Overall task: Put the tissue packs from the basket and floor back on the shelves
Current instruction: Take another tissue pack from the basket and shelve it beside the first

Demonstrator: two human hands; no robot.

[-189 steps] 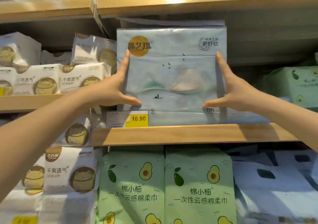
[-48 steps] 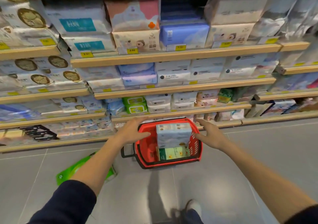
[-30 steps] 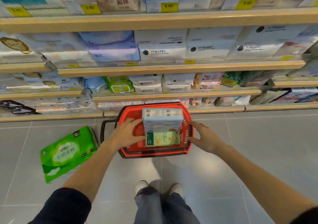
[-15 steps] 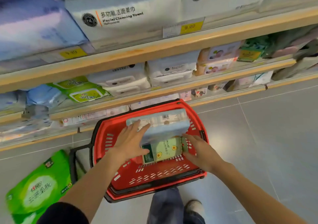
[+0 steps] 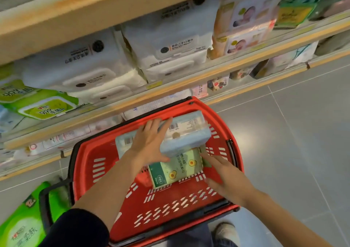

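Note:
A red basket (image 5: 91,167) stands on the grey floor in front of the low shelves. In it a pale blue tissue pack (image 5: 189,135) lies on top of a green avocado-print pack (image 5: 176,169). My left hand (image 5: 149,142) rests flat on the blue pack's left half, fingers spread and straight, thumb along its near edge. My right hand (image 5: 225,174) is inside the basket at the right, fingers straight, touching the green pack's right side just below the blue pack. A bright green tissue pack (image 5: 20,226) lies on the floor left of the basket.
Wooden shelves (image 5: 170,87) just behind the basket carry white wipe packs (image 5: 166,44), green ones (image 5: 43,106) and baby-print packs (image 5: 244,28). The basket's black handle (image 5: 43,205) hangs at its left. My shoe (image 5: 225,231) is near the basket's front.
I have bent closer to the basket. My left hand slid further onto the blue pack and my right hand moved in beside the green pack under it.

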